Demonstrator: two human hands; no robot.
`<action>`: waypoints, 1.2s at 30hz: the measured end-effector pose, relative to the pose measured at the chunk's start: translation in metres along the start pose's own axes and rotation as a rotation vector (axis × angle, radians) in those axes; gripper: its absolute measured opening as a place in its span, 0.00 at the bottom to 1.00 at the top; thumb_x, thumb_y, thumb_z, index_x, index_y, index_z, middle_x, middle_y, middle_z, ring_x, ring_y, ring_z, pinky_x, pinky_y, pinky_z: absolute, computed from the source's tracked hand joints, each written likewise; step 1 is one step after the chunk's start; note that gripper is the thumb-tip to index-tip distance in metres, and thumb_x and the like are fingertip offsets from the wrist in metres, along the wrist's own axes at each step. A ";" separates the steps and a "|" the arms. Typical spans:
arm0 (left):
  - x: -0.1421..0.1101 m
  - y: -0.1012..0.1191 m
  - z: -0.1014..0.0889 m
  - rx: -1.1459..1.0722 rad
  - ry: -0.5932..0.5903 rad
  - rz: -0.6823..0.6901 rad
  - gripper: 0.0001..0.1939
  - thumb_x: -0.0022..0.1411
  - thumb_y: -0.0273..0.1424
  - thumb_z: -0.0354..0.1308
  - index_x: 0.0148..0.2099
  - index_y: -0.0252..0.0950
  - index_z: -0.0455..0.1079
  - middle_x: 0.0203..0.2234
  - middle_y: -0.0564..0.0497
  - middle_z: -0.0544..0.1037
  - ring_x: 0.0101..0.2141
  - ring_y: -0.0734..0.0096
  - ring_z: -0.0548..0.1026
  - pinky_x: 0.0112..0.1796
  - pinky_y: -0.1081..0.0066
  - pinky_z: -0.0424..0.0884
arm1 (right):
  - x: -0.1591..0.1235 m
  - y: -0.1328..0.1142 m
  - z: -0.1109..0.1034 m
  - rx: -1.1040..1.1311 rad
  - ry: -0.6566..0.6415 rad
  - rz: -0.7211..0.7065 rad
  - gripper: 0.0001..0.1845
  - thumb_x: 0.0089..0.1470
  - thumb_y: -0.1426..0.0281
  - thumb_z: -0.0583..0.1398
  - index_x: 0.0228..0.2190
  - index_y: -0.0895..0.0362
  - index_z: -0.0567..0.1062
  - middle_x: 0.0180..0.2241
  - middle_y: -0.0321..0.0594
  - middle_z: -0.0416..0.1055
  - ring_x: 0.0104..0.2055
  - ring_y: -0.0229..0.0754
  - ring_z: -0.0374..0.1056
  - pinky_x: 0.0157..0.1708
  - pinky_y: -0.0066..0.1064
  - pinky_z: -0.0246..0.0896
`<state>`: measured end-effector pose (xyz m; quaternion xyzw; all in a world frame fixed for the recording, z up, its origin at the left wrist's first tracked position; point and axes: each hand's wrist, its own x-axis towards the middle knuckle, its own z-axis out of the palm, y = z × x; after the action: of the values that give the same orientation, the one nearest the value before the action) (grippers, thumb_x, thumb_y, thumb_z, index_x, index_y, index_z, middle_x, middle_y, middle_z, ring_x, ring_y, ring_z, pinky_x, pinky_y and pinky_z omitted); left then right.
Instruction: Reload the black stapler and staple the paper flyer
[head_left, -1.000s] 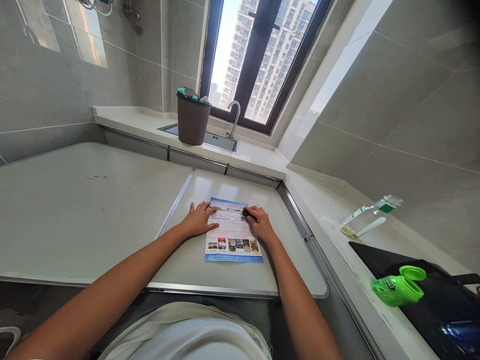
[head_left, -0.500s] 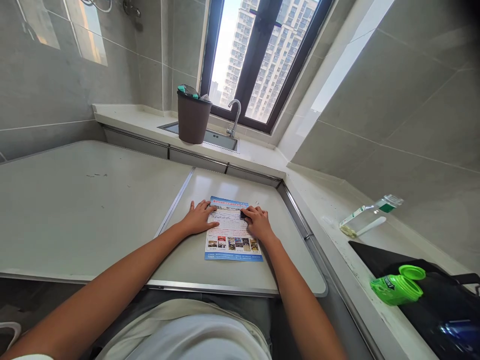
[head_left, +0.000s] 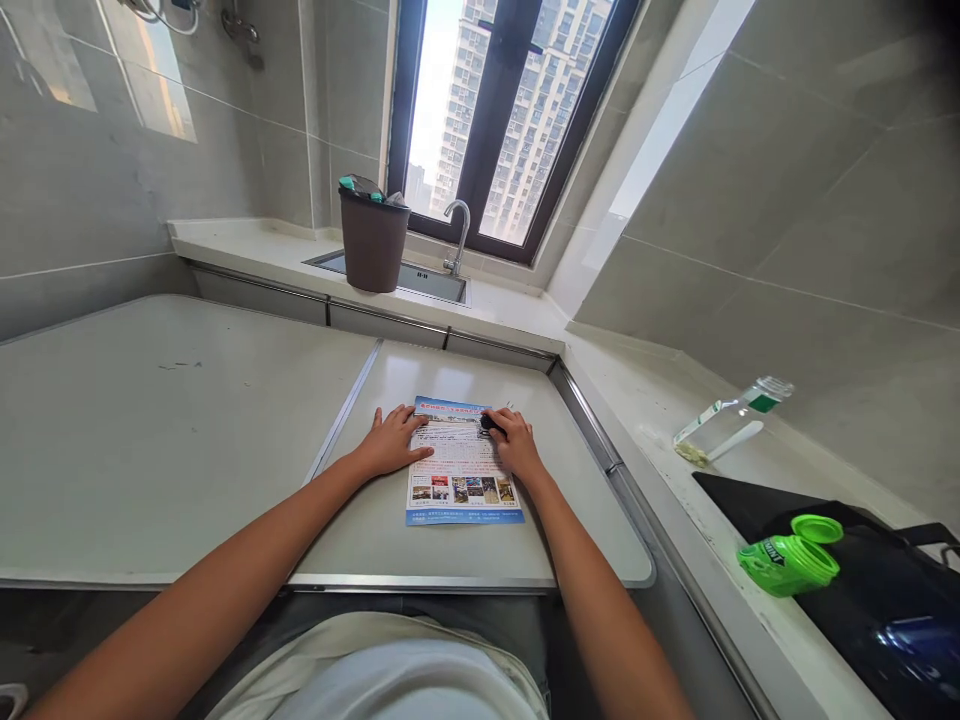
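Observation:
A printed flyer (head_left: 459,495) with blue bands, lines of text and a row of small photos lies flat on the white tabletop. My left hand (head_left: 391,441) presses on its left edge, fingers spread, holding nothing. On the flyer's upper right side, my right hand (head_left: 516,443) is closed around a small black object (head_left: 491,422). It sits low against the paper, and my fingers cover part of it, so its exact kind is not clear.
A brown bin (head_left: 373,240) stands on the back counter by the sink (head_left: 439,283) and faucet (head_left: 459,235). On the right counter are a clear glass bottle (head_left: 731,420), a green tub (head_left: 787,563) with its lid up, and a black cooktop (head_left: 877,610).
My right hand has shifted slightly with the black object, and more of that object shows. My left hand stays on the flyer. The whole view has moved a little.

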<state>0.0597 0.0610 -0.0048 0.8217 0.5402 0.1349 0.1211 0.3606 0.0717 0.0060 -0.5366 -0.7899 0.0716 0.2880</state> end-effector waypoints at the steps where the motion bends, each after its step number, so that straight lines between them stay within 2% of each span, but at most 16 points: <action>1: 0.000 0.000 0.000 0.002 -0.001 -0.001 0.35 0.67 0.53 0.56 0.69 0.41 0.64 0.72 0.35 0.56 0.72 0.40 0.50 0.66 0.29 0.39 | 0.001 0.001 0.000 0.015 0.017 0.005 0.26 0.62 0.74 0.55 0.58 0.47 0.75 0.53 0.42 0.75 0.56 0.53 0.64 0.53 0.45 0.57; 7: 0.001 -0.004 0.001 0.001 0.018 0.009 0.33 0.67 0.50 0.57 0.68 0.41 0.65 0.72 0.36 0.57 0.72 0.40 0.51 0.66 0.29 0.40 | 0.003 0.011 -0.007 0.090 0.151 0.070 0.25 0.60 0.74 0.56 0.56 0.47 0.77 0.51 0.41 0.76 0.54 0.51 0.65 0.55 0.43 0.60; 11: 0.002 -0.006 0.003 0.005 0.024 0.018 0.33 0.67 0.50 0.57 0.69 0.41 0.65 0.72 0.35 0.57 0.72 0.40 0.52 0.65 0.28 0.41 | 0.002 0.023 -0.016 0.067 0.252 0.183 0.25 0.60 0.73 0.56 0.56 0.49 0.78 0.51 0.42 0.75 0.55 0.52 0.65 0.54 0.43 0.59; 15: 0.003 -0.006 0.002 0.013 0.014 0.010 0.33 0.67 0.50 0.57 0.69 0.41 0.65 0.73 0.36 0.56 0.72 0.40 0.51 0.66 0.29 0.41 | 0.001 0.030 -0.020 -0.064 0.230 0.286 0.25 0.60 0.74 0.56 0.56 0.48 0.77 0.52 0.44 0.75 0.56 0.53 0.64 0.53 0.44 0.57; 20: 0.003 -0.006 0.002 0.014 0.012 0.011 0.34 0.68 0.50 0.56 0.69 0.40 0.65 0.73 0.35 0.56 0.72 0.41 0.51 0.66 0.29 0.41 | 0.001 0.030 -0.022 -0.138 0.175 0.326 0.25 0.61 0.75 0.56 0.57 0.48 0.77 0.52 0.45 0.75 0.57 0.53 0.64 0.52 0.43 0.56; 25: 0.002 -0.005 0.002 0.015 0.021 0.008 0.33 0.67 0.50 0.57 0.69 0.40 0.65 0.72 0.35 0.57 0.72 0.41 0.51 0.66 0.30 0.41 | 0.000 0.032 -0.025 -0.138 0.166 0.348 0.23 0.61 0.68 0.60 0.57 0.49 0.75 0.55 0.44 0.76 0.59 0.53 0.65 0.54 0.43 0.58; 29: 0.002 -0.006 0.002 0.014 0.007 0.002 0.34 0.68 0.51 0.56 0.70 0.41 0.64 0.73 0.35 0.56 0.73 0.41 0.50 0.67 0.30 0.40 | -0.002 0.035 -0.028 -0.168 0.131 0.455 0.21 0.56 0.70 0.62 0.52 0.51 0.78 0.51 0.45 0.78 0.53 0.54 0.71 0.47 0.39 0.62; 33: 0.003 -0.006 0.002 0.010 0.010 0.002 0.34 0.67 0.51 0.56 0.70 0.42 0.64 0.73 0.36 0.57 0.73 0.42 0.50 0.67 0.31 0.39 | -0.003 0.034 -0.029 -0.174 0.169 0.515 0.14 0.55 0.71 0.64 0.44 0.53 0.80 0.43 0.48 0.80 0.45 0.53 0.74 0.39 0.35 0.61; 36: 0.003 -0.005 0.002 0.010 0.015 -0.002 0.34 0.67 0.51 0.56 0.69 0.42 0.65 0.72 0.36 0.57 0.72 0.42 0.51 0.67 0.30 0.40 | -0.003 0.031 -0.028 -0.163 0.286 0.485 0.12 0.59 0.67 0.62 0.45 0.55 0.79 0.44 0.50 0.79 0.46 0.54 0.73 0.40 0.35 0.62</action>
<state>0.0569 0.0653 -0.0080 0.8207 0.5428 0.1379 0.1130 0.4013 0.0768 0.0144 -0.7357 -0.5931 -0.0016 0.3270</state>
